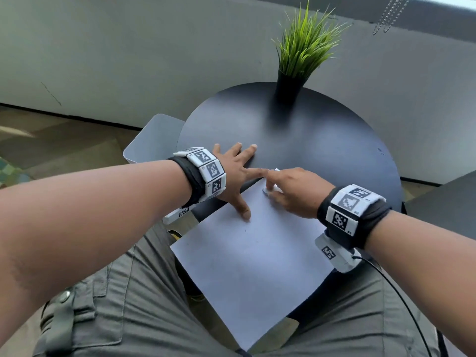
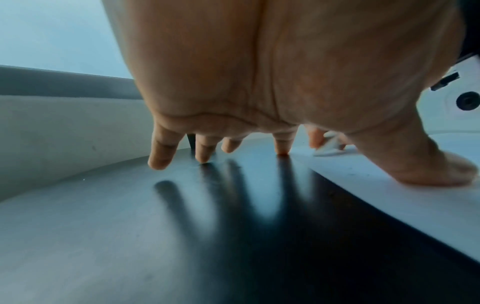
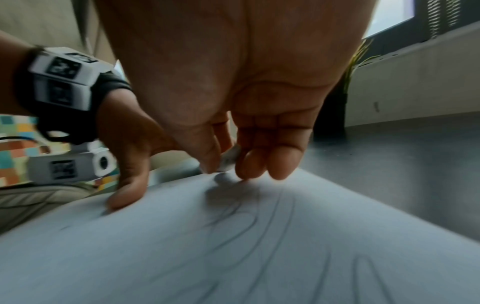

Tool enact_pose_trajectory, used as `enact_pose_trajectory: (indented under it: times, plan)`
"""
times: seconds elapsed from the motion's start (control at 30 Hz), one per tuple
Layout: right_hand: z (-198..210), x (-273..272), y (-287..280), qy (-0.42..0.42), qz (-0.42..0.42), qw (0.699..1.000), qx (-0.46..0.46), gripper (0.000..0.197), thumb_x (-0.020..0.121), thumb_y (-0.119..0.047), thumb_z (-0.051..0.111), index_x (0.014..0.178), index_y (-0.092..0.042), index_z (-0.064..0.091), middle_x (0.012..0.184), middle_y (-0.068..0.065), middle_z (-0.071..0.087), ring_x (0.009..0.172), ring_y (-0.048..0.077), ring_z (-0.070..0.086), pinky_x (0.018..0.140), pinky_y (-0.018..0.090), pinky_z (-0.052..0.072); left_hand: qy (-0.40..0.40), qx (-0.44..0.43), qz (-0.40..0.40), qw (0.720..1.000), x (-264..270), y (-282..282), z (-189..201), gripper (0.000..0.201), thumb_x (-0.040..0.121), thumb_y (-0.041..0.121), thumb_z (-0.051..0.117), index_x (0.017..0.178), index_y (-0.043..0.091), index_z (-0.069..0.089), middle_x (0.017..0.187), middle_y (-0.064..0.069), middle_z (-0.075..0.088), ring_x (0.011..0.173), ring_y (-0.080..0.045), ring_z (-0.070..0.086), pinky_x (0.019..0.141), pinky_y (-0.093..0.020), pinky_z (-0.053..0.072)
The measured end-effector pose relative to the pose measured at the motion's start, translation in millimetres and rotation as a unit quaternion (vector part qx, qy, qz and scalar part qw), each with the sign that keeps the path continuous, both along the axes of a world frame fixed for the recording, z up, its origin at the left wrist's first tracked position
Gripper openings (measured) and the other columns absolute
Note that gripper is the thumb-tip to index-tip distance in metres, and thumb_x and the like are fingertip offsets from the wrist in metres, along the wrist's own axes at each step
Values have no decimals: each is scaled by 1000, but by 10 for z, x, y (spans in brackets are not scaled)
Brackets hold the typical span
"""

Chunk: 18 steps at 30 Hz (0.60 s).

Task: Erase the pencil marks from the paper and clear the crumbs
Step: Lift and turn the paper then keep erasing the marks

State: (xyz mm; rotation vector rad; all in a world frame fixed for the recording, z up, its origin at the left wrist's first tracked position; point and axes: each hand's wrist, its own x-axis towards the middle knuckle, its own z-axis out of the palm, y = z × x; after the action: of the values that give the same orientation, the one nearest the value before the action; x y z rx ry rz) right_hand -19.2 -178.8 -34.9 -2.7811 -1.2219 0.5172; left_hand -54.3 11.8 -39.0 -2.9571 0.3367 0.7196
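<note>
Both hands work the paper [image 1: 253, 256]: spread left hand [image 1: 233, 173] pins its far edge, right hand [image 1: 288, 191] pinches the eraser [image 3: 230, 159], so rub lightly toward the pencil marks [image 3: 262, 224]

- left hand [image 1: 231, 173] lying flat, fingers spreading wide, thumb pressing down
- right hand [image 1: 291, 193] curling, thumb and fingertips [image 3: 249, 164] pinching eraser [image 3: 230, 157]
- both forearms reaching forward, wristbands on
</note>
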Motion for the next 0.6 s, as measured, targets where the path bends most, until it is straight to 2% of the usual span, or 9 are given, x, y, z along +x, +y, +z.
enact_pose_trajectory:
  times: [0.13, 0.27, 0.33, 0.37, 0.43, 0.47, 0.5, 0.6]
  plan:
    - [-59, 79, 7, -45, -30, 999, 5, 21, 97, -35, 42, 103, -18, 53, 99, 9, 62, 94, 32, 55, 76, 39, 48, -13, 8, -21, 1000, 25, -3, -18, 125, 44, 96, 63, 140, 68, -12, 167, -8, -8, 148, -39, 8, 107, -64, 29]
    - [-37, 42, -22, -61, -21, 998, -6, 22, 97, -36, 40, 106, -20, 53, 95, 8, 58, 92, 34, 57, 76, 41, 49, -3, 16, -37, 999, 88, -6, 2, 119, 43, 99, 60, 136, 74, -10, 167, -9, -8, 149, -41, 5, 108, -69, 26]
    - [-46, -31, -10, -67, 26, 997, 2, 20, 97, -27, 43, 111, -19, 55, 99, 8, 58, 94, 34, 58, 74, 38, 48, 0, 26, -46, 999, 116, -6, 16, 122, 43, 101, 58, 140, 70, -10, 167, -7, -11, 152, -39, -3, 112, -71, 19]
    - [-54, -129, 13, -64, 77, 995, 5, 19, 95, -21, 46, 111, -16, 56, 100, 9, 58, 94, 33, 58, 71, 35, 44, -2, 35, -52, 998, 124, -10, 20, 125, 42, 102, 57, 142, 68, -10, 168, -7, -12, 153, -38, -5, 113, -71, 17]
    - [-29, -375, 45, -32, 182, 983, -16, 19, 93, -17, 51, 111, -16, 57, 96, 9, 56, 88, 32, 58, 63, 34, 37, -8, 56, -69, 996, 130, -16, 23, 130, 41, 104, 54, 146, 64, -11, 168, -8, -11, 153, -37, -3, 113, -69, 19]
    - [-18, -384, 38, -21, 200, 979, -29, 20, 93, -18, 53, 112, -17, 57, 96, 8, 56, 87, 31, 58, 61, 35, 36, -7, 62, -74, 995, 132, -18, 22, 131, 40, 104, 53, 147, 63, -12, 167, -8, -11, 152, -36, -1, 112, -69, 20]
    - [-20, -295, 30, -27, 188, 981, -29, 21, 92, -18, 53, 113, -18, 57, 99, 7, 56, 90, 30, 58, 60, 36, 39, -5, 63, -79, 995, 140, -19, 21, 132, 40, 104, 53, 147, 62, -12, 167, -9, -10, 152, -36, 0, 111, -68, 22]
    - [-10, 33, -45, -67, 66, 996, -11, 26, 91, -18, 50, 116, -22, 55, 102, 5, 57, 96, 30, 60, 71, 40, 51, -3, 64, -91, 994, 153, -27, 29, 128, 43, 103, 54, 148, 60, -6, 167, -13, -8, 150, -37, 8, 109, -66, 28]
